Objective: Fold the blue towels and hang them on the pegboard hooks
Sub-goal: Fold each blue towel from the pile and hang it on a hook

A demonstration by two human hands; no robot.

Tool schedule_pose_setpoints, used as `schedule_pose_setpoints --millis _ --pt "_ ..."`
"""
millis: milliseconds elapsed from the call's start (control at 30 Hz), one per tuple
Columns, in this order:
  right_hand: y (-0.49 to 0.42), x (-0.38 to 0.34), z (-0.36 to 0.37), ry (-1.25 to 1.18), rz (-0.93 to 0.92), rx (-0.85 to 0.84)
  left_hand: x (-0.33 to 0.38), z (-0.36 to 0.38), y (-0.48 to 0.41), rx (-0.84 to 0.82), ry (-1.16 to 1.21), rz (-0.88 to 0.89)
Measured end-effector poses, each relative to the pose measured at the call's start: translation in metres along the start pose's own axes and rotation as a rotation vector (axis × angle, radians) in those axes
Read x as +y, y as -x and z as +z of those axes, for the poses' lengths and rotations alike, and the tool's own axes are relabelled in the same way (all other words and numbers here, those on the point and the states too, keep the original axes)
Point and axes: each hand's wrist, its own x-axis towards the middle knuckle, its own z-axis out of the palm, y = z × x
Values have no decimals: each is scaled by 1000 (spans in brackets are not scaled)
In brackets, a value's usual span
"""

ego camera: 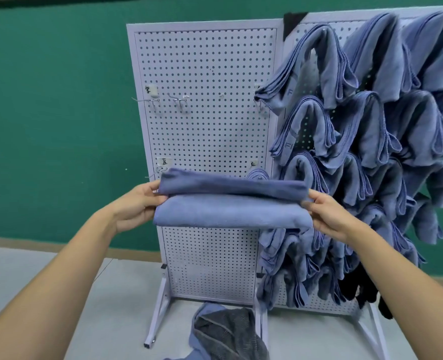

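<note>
A folded blue towel (230, 203) is held level in front of the left white pegboard (207, 74). My left hand (134, 203) grips its left end and my right hand (327, 214) pinches its right end. The towel is doubled over, a darker upper layer lying above a lighter lower one. Behind its left end, a bare wire hook (154, 174) juts from the board under a small label. A hung blue towel (258, 174) peeks out behind the right end. Bare hooks (180, 101) sit higher on the board.
The right pegboard (319, 305) is covered with several hung blue towels (358, 126). On the floor by the boards' feet lies a heap of grey and blue towels (228, 333). A green wall (54, 100) stands behind. Dark cloth (358, 287) hangs low on the right.
</note>
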Motion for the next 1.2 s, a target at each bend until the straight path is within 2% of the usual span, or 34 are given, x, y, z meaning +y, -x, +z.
schedule_pose_setpoints --millis 200,400,567,700,800,867,1067,1200 --pt "3 5 9 94 -31 84 -9 10 4 70 124 -45" --pt "5 -11 25 183 -72 141 -29 28 -6 302 -100 -88" --pt "1 -34 38 238 -138 149 -60 34 -10 423 -78 -249" --pt "-5 -55 59 190 -131 116 -88 43 -9 389 -60 -415" --pt "-9 -69 85 135 -100 85 -102 57 -6 351 -144 -456" --pt "-10 -75 103 197 -61 57 -105 67 -4 319 -172 -426" --pt "-19 -62 145 347 -14 -49 -95 103 3 60 -136 -140" --pt "-23 -58 161 248 -32 -15 -96 121 2 110 -159 -88"
